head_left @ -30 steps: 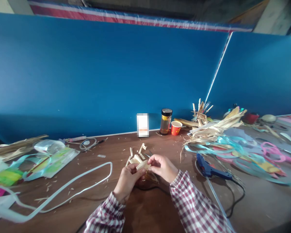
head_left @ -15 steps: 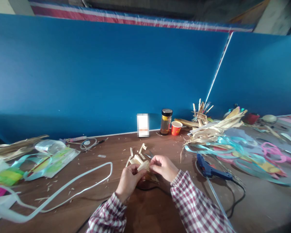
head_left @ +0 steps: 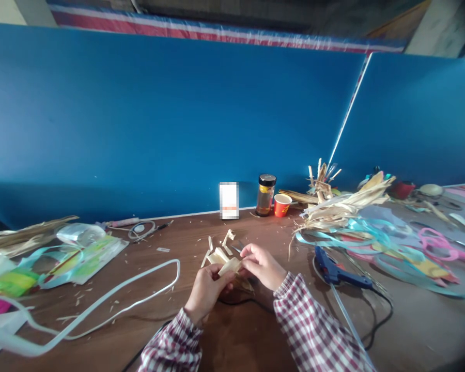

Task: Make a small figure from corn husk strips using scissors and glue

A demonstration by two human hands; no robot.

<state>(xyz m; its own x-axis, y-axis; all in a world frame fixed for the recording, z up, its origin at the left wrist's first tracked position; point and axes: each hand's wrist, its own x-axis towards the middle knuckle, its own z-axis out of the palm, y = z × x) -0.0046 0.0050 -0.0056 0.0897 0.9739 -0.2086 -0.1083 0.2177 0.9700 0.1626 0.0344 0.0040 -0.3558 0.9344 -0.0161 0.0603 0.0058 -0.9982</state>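
A pale strip of dried corn husk (head_left: 229, 266) lies between my two hands, low over the front middle of the table. My left hand (head_left: 206, 290) is closed on it, thumb on top. At the strip's right end, the fingers of my right hand (head_left: 264, 266) pinch its edge; the exact fingertip contact is partly hidden. Cut husk pieces (head_left: 218, 255) sit just beyond my left fingers, and a curled husk scrap (head_left: 228, 236) lies farther back. Beside my right fingertips shows a grey metal blade (head_left: 237, 247), the rest of it covered by my hand.
To the right lie a blue glue gun (head_left: 339, 272) with a black cord, tangled turquoise ribbon (head_left: 356, 230), a husk bundle (head_left: 352, 204) and pink scissors (head_left: 442, 245). A lidded jar (head_left: 265, 195) and red paper cup (head_left: 282, 205) stand behind. A white looped tube (head_left: 112, 298) crosses the left side.
The husk strip has tilted and its end has shifted slightly right, towards my right fingertips. Both hands stay nearly in place.
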